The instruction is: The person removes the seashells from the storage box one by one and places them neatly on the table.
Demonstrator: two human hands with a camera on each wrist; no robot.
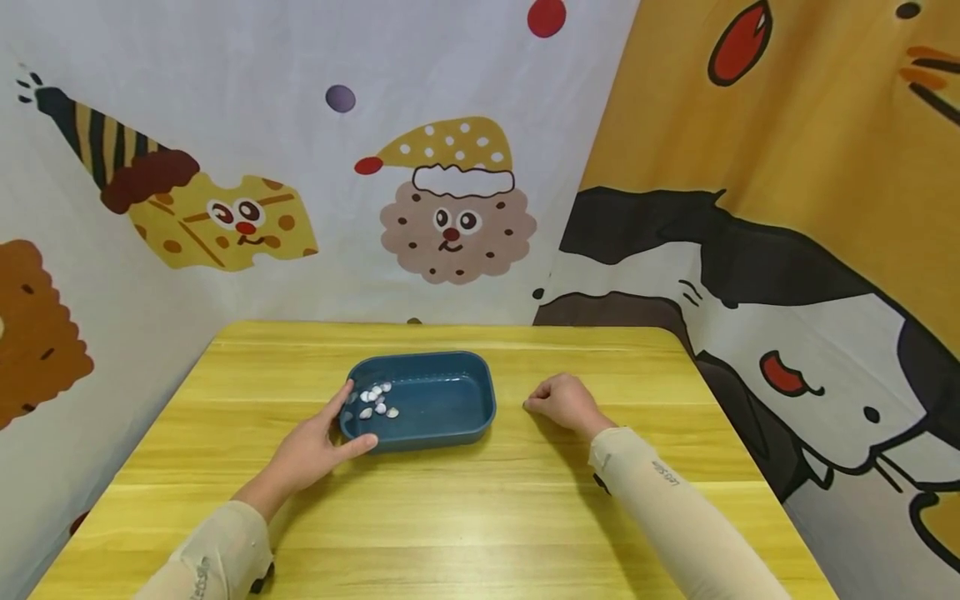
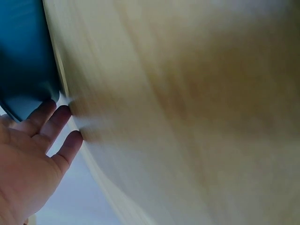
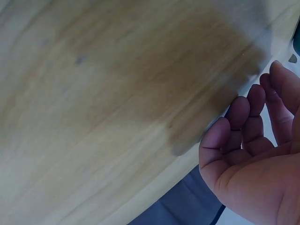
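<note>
A dark blue rectangular tray (image 1: 442, 440) sits on the table. Several small whitish shells or pebbles (image 1: 380, 408) lie at its left end. My left hand (image 1: 309, 450) rests against that end, thumb on the near rim and index finger at the left side, fingers fairly straight and spread. In the left wrist view the other fingers (image 2: 68, 147) extend beside the tray's wall. To the right of the tray, my right hand (image 1: 566, 404) is low over the table, thumb and index fingertips close together; I cannot tell if they pinch something small. The right wrist view shows its other fingers (image 3: 238, 112) curled.
The yellow wood-grain table (image 1: 450, 517) ends at a far edge just behind the tray. A cartoon-printed curtain (image 1: 457, 67) hangs close behind it and along both sides. Long beige sleeves (image 1: 675, 517) cover both forearms.
</note>
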